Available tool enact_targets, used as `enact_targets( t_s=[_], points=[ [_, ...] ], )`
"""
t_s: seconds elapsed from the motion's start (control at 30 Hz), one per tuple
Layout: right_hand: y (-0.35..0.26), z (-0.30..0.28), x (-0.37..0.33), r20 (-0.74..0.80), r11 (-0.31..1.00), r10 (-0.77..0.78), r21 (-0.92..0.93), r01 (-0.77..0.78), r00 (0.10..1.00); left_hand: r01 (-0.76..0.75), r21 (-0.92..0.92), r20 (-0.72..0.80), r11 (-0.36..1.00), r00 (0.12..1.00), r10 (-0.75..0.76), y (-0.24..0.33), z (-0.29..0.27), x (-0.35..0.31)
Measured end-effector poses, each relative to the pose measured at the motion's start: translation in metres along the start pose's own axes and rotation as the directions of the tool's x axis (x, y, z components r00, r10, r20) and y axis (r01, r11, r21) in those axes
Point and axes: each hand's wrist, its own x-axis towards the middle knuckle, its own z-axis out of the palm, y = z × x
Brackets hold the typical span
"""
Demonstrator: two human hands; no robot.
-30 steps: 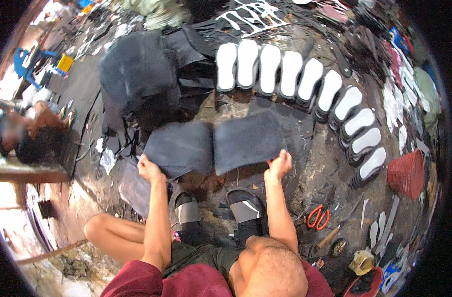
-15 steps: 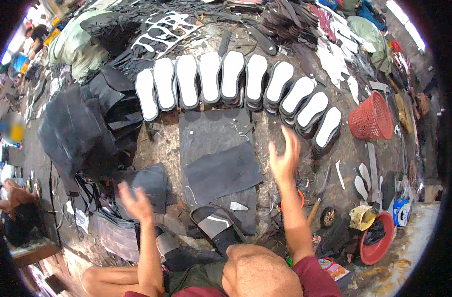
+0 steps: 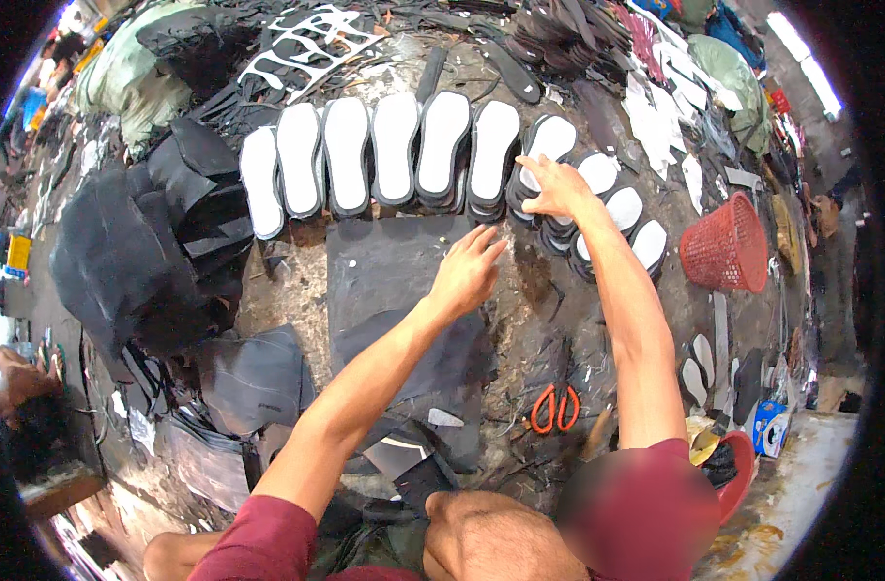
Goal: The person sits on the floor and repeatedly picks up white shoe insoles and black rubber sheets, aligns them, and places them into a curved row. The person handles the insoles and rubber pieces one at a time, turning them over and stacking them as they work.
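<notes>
Stacks of shoe soles, black-edged with white tops (image 3: 443, 140), stand in an arc across the floor ahead of me. My right hand (image 3: 561, 186) reaches over one stack at the right of the arc, thumb and fingers apart, its fingertips at the edge of the white-topped sole (image 3: 549, 138); it partly covers the neighbouring stacks. Lower and to the left, my left hand (image 3: 469, 267) hovers near the foot of the arc, fingers loosely spread and nothing in them. Beneath the left forearm lies a dark flat mat (image 3: 380, 266) with a black sheet piece (image 3: 442, 353) on it.
Orange-handled scissors (image 3: 556, 409) lie below my right forearm. A red mesh basket (image 3: 723, 242) stands at the right, a red basin (image 3: 743, 474) nearer me. Black sheet material (image 3: 123, 252) is heaped at left. White cut-outs (image 3: 312, 48) and dark scraps litter the far floor.
Both hands have moved forward: the right up to a sole stack, the left inward and across the mat. The scissors now show more fully, and the view has shifted slightly.
</notes>
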Motion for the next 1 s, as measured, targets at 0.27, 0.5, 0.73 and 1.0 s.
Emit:
enact_targets(
  t_s=[0.27, 0.5, 0.73, 1.0],
  points=[
    [-0.007, 0.002, -0.007, -0.098, 0.999, -0.039, -0.001, 0.039, 0.994, -0.040, 0.318, 0.106, 0.947, 0.994, 0.007, -0.014, 0.037, 0.069],
    [-0.005, 0.002, -0.014, -0.409, 0.985, -0.012, 0.152, 0.081, 0.912, 0.007, 0.267, 0.063, 0.964, 0.998, -0.024, -0.009, 0.035, 0.078],
    [0.001, -0.008, -0.028, -0.410, 0.949, 0.101, 0.314, 0.036, 0.906, 0.339, -0.323, -0.387, 0.883, 0.804, -0.451, 0.002, 0.033, 0.102],
    [0.047, -0.065, 0.010, -0.738, 0.889, 0.455, 0.412, -0.201, 0.499, -0.053, 0.515, 0.062, 0.855, 0.998, 0.024, -0.015, 0.047, 0.085]
  ],
)
